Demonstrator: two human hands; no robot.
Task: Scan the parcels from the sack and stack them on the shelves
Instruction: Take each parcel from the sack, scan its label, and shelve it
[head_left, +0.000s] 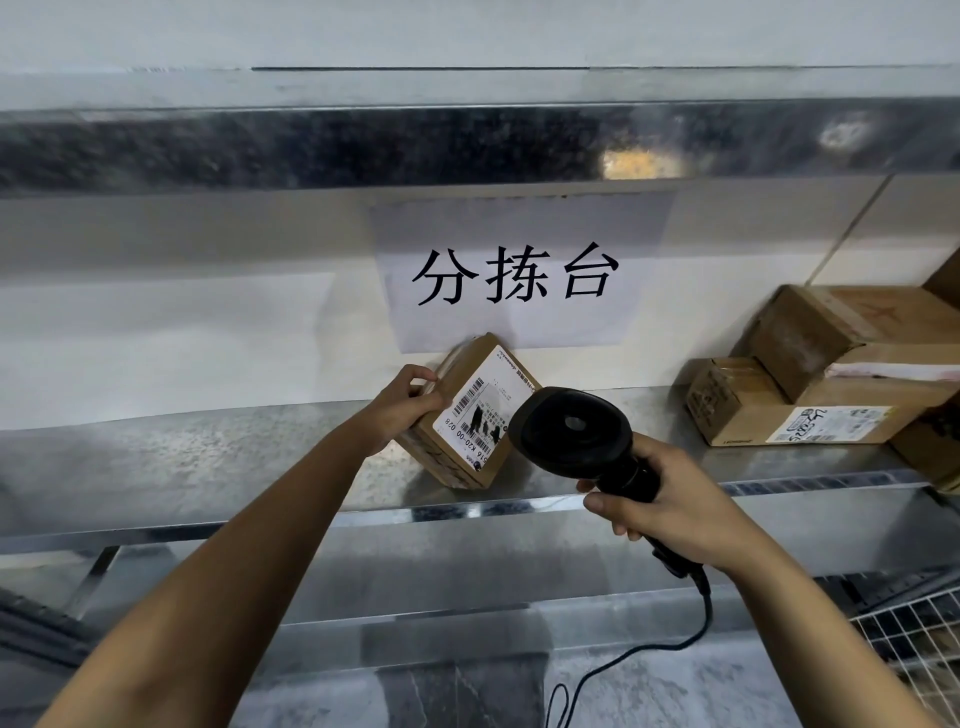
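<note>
A small brown cardboard parcel (470, 410) with a white barcode label stands tilted on one corner on the metal shelf (208, 457). My left hand (402, 402) grips its left side. Just right of the parcel, my right hand (670, 506) holds a black corded barcode scanner (571, 434), whose head faces the label from close by. The scanner's cable (649, 654) hangs down below my right wrist.
Several stacked cardboard boxes (831, 364) sit at the right end of the same shelf. A white paper sign (514, 275) with black characters hangs on the wall behind. Another metal shelf (467, 145) runs overhead. A wire mesh basket (919, 644) shows at lower right.
</note>
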